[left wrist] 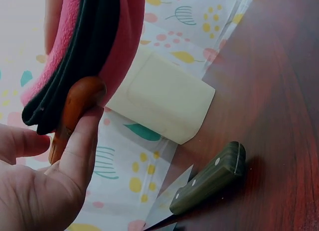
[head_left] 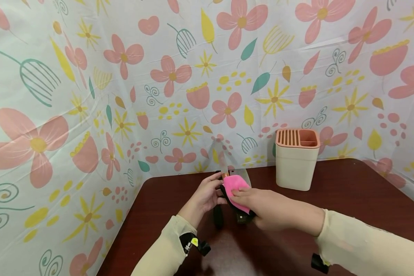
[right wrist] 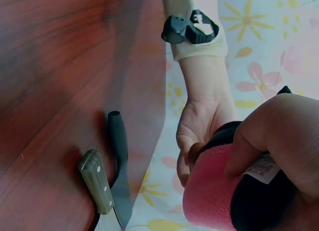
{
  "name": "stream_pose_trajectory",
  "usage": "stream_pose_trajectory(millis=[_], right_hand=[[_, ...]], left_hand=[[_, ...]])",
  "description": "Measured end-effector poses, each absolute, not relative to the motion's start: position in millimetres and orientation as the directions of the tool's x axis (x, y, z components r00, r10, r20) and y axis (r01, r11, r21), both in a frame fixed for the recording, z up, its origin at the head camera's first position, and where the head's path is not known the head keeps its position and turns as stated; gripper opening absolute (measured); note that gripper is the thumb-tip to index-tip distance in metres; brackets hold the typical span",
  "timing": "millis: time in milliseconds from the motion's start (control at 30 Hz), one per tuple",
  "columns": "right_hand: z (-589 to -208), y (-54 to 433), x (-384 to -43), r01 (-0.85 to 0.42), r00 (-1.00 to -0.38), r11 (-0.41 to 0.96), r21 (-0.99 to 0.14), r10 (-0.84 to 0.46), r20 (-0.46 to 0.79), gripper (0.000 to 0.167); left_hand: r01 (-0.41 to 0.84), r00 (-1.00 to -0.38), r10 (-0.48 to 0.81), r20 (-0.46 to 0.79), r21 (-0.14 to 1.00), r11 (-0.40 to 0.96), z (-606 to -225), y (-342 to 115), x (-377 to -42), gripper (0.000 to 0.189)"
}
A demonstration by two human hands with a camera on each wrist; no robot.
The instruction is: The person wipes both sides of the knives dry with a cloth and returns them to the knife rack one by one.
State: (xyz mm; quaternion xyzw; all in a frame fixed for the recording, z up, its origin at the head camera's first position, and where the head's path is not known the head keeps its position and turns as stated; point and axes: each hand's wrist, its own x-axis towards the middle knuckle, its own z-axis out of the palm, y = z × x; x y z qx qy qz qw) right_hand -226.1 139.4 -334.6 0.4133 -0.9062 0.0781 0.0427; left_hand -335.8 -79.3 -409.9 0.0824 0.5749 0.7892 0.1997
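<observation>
My left hand (head_left: 207, 193) pinches the brown wooden handle (left wrist: 75, 109) of a knife between thumb and fingers. The knife's blade (head_left: 221, 153) points up toward the wall in the head view. A folded pink and black cloth (head_left: 235, 188) lies against the knife, gripped by my right hand (head_left: 267, 205). In the right wrist view, the right thumb presses the cloth (right wrist: 212, 186) near a white label (right wrist: 262, 168). Below the hands on the table are a knife with a green wood-grain handle (right wrist: 97, 181) and one with a black handle (right wrist: 118, 141).
A cream knife holder (head_left: 294, 165) with a pink slotted top stands at the back right of the dark red-brown table (head_left: 151, 214). Flower-patterned sheeting (head_left: 193, 96) hangs behind and to the left. Small black cameras sit on both wrists.
</observation>
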Motion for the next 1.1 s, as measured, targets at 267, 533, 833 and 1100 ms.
stream_pose_trajectory(millis=[267,533,833,1100], right_hand=[[-328,151,-224,-0.772,-0.634,0.619,-0.145,-0.765,0.112,0.072],[-318,166,-223,-0.808,-0.588,0.56,-0.183,-0.787,0.185,0.065],[-306,193,-231,-0.813,-0.557,0.45,-0.369,-0.786,0.268,0.063],[-309,223,-259,-0.65,-0.714,0.493,-0.578,-0.657,0.243,0.052]], left_hand=[[-0.207,-0.913,0.392,-0.109,0.954,-0.218,-407,-80,-336,0.057],[-0.213,-0.908,0.403,-0.116,0.956,-0.204,-405,-83,-336,0.06],[-0.214,-0.896,0.432,-0.106,0.955,-0.208,-407,-87,-336,0.051],[-0.192,-0.89,0.445,-0.096,0.966,-0.174,-407,-93,-331,0.047]])
